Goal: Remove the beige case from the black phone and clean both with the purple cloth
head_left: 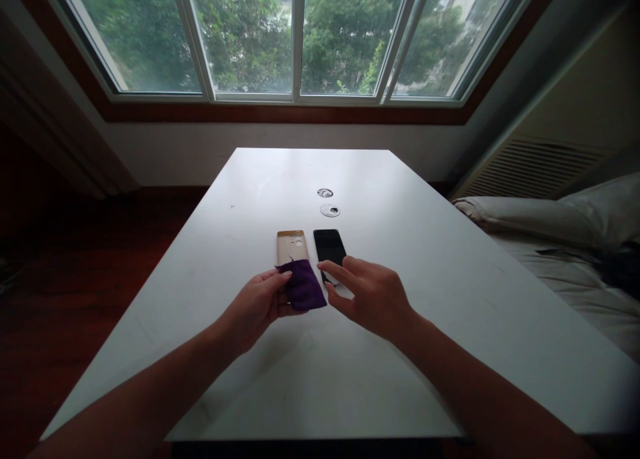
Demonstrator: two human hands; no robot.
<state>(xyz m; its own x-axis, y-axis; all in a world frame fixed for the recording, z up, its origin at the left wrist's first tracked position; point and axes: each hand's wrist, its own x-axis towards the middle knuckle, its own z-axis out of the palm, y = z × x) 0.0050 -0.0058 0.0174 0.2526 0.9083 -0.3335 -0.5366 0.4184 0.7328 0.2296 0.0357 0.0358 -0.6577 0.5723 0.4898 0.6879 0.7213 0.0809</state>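
The left hand [255, 305] pinches purple cloth [306, 289], the right hand [374, 291] is unclenched, broad tabletop [195, 279] stretching to either side edge.

No text, label, brand, number or sign can be read anywhere in this view.

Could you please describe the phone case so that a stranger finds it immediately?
On the white table, look beyond the left hand, just behind the purple cloth it holds. The phone case lies there, left of the smartphone. Its golden-tan colour and camera cutouts set it apart from that black neighbour.
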